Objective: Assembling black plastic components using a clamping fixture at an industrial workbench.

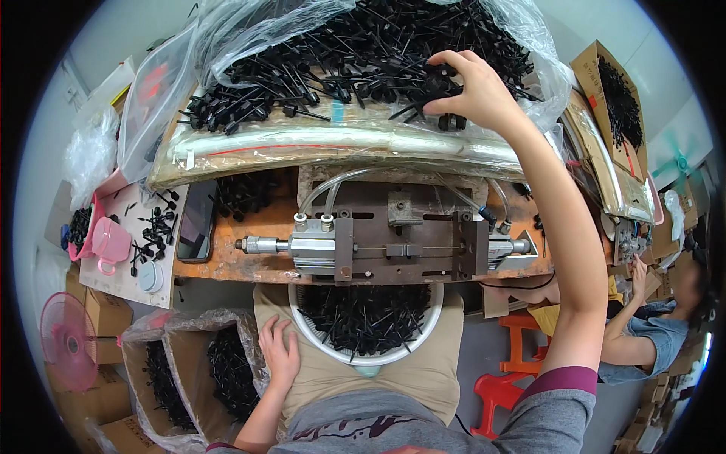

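At the far side, my right hand (476, 91) reaches into a large heap of black plastic parts with thin stems (378, 49). Its thumb and fingers curl around a few of these parts (439, 85); how many it grips is hidden. My left hand (280, 352) rests on my left thigh with the fingers apart, holding nothing. Between my hands stands a metal fixture (404, 251) with a pneumatic cylinder (314, 250) on the left and another (503, 248) on the right. In my lap, below the fixture, sits a white basket (435, 318) full of similar black parts.
Clear plastic sheeting (544, 45) surrounds the heap. Air hoses (333, 181) arch above the fixture. At left are a phone (198, 219), a pink cup (112, 240), a pink fan (69, 342) and lined boxes (181, 363) of black parts. Red stools (499, 393) and another person (643, 333) are at right.
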`<state>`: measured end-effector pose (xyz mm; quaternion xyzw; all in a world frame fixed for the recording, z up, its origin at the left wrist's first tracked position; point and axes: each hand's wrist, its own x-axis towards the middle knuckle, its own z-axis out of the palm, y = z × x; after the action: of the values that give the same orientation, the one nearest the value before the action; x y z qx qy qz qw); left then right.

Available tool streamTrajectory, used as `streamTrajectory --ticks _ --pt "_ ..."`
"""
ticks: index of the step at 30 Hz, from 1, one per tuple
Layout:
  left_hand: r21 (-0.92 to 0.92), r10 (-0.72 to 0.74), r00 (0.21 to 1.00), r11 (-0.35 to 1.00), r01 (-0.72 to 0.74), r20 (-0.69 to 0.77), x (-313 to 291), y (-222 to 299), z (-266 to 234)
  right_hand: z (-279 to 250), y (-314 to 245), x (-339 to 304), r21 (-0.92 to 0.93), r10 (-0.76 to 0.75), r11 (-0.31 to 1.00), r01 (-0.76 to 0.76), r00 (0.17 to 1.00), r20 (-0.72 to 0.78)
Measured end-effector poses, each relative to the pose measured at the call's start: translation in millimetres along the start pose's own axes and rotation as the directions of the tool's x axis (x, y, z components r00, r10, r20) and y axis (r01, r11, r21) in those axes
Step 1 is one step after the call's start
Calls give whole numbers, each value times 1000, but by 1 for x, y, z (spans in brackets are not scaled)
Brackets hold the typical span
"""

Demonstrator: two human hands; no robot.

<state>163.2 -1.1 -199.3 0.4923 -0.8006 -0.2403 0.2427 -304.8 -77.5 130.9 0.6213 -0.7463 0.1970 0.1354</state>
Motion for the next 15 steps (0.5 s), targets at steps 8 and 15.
streamTrajectory --ticks 8,15 --pt "-23 -14 1000 1000 14 -7 1 1 0 3 12 -24 61 -76 994 90 977 -199" --pt "-104 56 994 992 -66 -94 -3 20 -15 -24 34 -25 610 297 761 -222 955 -23"
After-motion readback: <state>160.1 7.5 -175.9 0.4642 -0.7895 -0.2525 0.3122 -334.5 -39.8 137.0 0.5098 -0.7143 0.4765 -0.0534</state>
